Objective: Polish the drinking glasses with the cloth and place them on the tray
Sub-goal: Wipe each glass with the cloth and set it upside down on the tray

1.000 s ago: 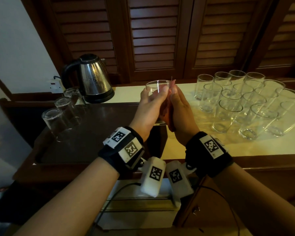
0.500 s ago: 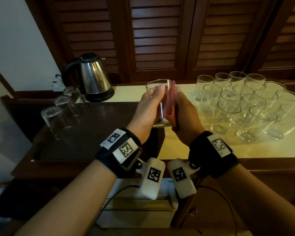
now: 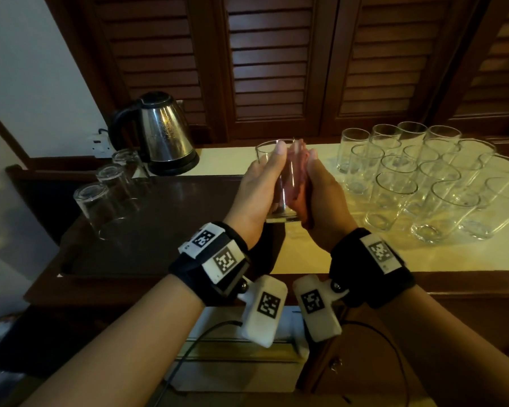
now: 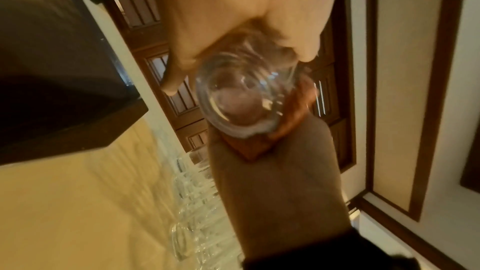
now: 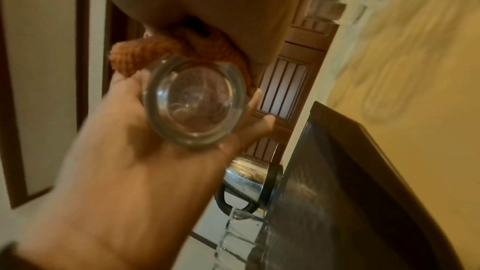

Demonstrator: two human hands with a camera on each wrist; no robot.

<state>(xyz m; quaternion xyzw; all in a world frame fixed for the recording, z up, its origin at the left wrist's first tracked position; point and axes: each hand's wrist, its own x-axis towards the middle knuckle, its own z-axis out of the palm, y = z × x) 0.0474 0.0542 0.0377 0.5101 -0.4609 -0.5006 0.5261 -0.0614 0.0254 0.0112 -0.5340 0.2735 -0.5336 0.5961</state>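
Left hand (image 3: pixel 259 192) wraps the upright glass (image 3: pixel 279 183) to steady it while the right hand (image 3: pixel 321 201) presses the cloth (image 3: pixel 299 171) against its side, tray (image 3: pixel 147 254) beyond the left hand. Left-wrist view: left fingers (image 4: pixel 176 65) curl round the base, leaving it exposed. Right-wrist view: right hand grips the orange cloth against the wall for rubbing.

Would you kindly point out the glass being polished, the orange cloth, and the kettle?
held glass (image 5: pixel 193 103): right wrist view, on its thick round base.
orange cloth (image 5: pixel 130 56): right wrist view, on the knitted fold beside the glass.
kettle (image 3: pixel 165 133): head view, on its steel body.
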